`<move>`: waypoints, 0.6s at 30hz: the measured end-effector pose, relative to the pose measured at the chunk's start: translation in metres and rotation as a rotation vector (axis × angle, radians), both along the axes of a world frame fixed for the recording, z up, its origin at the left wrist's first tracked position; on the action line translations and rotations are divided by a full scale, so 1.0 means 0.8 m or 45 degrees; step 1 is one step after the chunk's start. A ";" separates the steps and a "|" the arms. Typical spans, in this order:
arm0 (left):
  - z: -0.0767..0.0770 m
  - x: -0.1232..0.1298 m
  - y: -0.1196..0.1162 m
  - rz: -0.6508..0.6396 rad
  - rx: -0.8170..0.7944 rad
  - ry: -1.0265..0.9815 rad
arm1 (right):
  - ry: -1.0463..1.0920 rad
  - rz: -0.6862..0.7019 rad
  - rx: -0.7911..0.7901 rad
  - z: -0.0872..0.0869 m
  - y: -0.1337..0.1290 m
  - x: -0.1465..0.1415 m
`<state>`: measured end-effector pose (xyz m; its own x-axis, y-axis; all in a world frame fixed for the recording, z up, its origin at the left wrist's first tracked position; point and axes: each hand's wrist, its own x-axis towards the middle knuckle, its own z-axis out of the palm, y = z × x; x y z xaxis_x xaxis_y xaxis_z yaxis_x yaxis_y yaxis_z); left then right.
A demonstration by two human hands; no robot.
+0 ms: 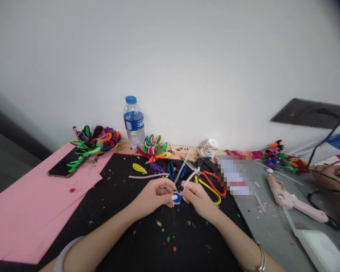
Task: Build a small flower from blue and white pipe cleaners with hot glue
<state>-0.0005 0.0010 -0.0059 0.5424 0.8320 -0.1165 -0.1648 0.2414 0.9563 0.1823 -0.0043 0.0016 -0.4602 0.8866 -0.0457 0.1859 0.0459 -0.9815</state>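
Between my two hands is a small blue fuzzy pipe-cleaner piece with a pale pink edge. My left hand pinches it from the left, thumb on its face. On the other side my right hand has its fingers closed at the upper right of the piece. A pale pink pipe cleaner rises from the right fingertips. Just beyond the hands lie dark blue pipe-cleaner loops, a purple loop, a yellow loop and a straight pale pipe cleaner.
Red-handled scissors and a yellow-handled tool lie right of my hands. A water bottle stands at the wall. Pink sheets and a phone are left. At right are a pink glue gun and another person's hand.
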 end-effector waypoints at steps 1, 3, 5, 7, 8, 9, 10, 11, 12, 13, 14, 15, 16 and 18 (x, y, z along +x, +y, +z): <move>0.000 0.000 0.000 0.003 0.001 -0.006 | -0.002 0.002 0.001 0.001 0.000 0.000; 0.001 0.000 0.000 0.009 -0.003 -0.012 | -0.004 0.004 0.000 0.001 0.000 -0.001; 0.002 0.000 0.000 0.013 -0.010 -0.011 | -0.003 0.001 -0.005 0.001 -0.001 -0.001; 0.002 0.001 0.000 0.012 -0.011 -0.008 | 0.002 -0.002 -0.002 0.001 -0.001 0.000; 0.002 0.001 0.000 0.012 -0.007 -0.009 | 0.004 -0.002 0.003 0.001 -0.001 0.000; 0.002 0.001 0.000 0.007 -0.001 -0.006 | 0.002 -0.003 0.008 0.000 -0.001 0.000; 0.002 0.000 0.000 0.002 0.006 0.004 | -0.005 -0.005 0.014 0.000 -0.001 0.000; 0.002 0.000 -0.001 -0.004 0.010 0.017 | -0.015 -0.005 0.019 0.000 -0.001 0.000; 0.002 0.000 -0.001 -0.009 0.012 0.030 | -0.026 -0.003 0.021 0.000 -0.001 0.000; 0.002 0.000 -0.001 -0.014 0.011 0.041 | -0.036 -0.001 0.021 0.000 -0.001 0.000; 0.003 -0.001 -0.001 -0.016 0.007 0.050 | -0.041 0.001 0.021 0.000 -0.001 0.001; 0.004 -0.001 -0.001 -0.016 0.003 0.056 | -0.045 0.006 0.023 0.001 -0.001 0.001; 0.005 -0.001 -0.001 -0.014 -0.001 0.059 | -0.047 0.008 0.025 0.001 -0.001 0.001; 0.006 -0.001 0.000 -0.014 -0.005 0.060 | -0.049 0.010 0.030 0.001 -0.001 0.001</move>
<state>-0.0011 0.0007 -0.0014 0.5454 0.8254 -0.1456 -0.1166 0.2468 0.9620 0.1830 -0.0050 0.0024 -0.4654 0.8841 -0.0431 0.2233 0.0702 -0.9722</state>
